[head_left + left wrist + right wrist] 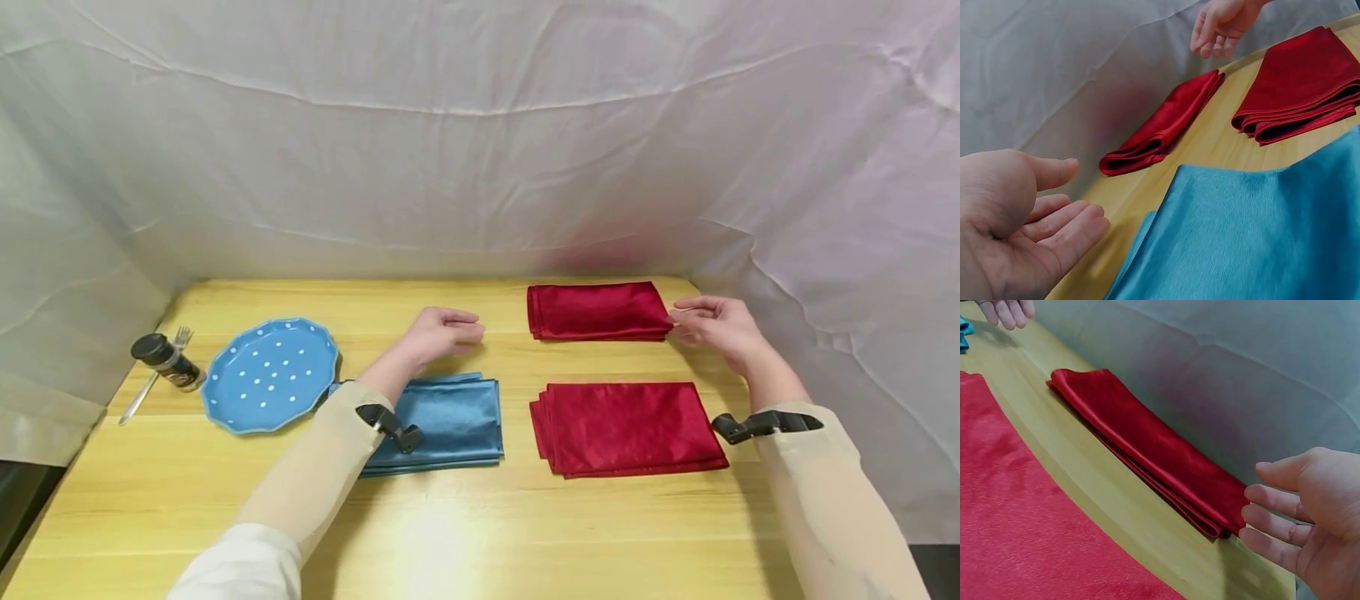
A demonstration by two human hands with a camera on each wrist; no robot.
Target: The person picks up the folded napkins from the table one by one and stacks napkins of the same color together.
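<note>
My left hand (pixel 442 329) hovers over bare wood just beyond a folded blue napkin (pixel 450 421), fingers relaxed and holding nothing. The left wrist view shows its open palm (pixel 1022 231) beside the blue napkin (pixel 1260 237). My right hand (pixel 708 321) sits at the right end of the far folded red napkin (pixel 596 310). Its fingers (pixel 1272 515) are straight, with the tips at the red napkin's edge (pixel 1141 444); I cannot tell whether they touch. A second folded red napkin (pixel 626 425) lies nearer to me, between my forearms.
A blue dotted plate (pixel 270 375) lies left of the blue napkin. Further left are a dark-capped shaker (pixel 167 360) and a fork (pixel 150 383) near the wooden table's (pixel 450 533) left edge. White cloth walls enclose the table at the back and sides.
</note>
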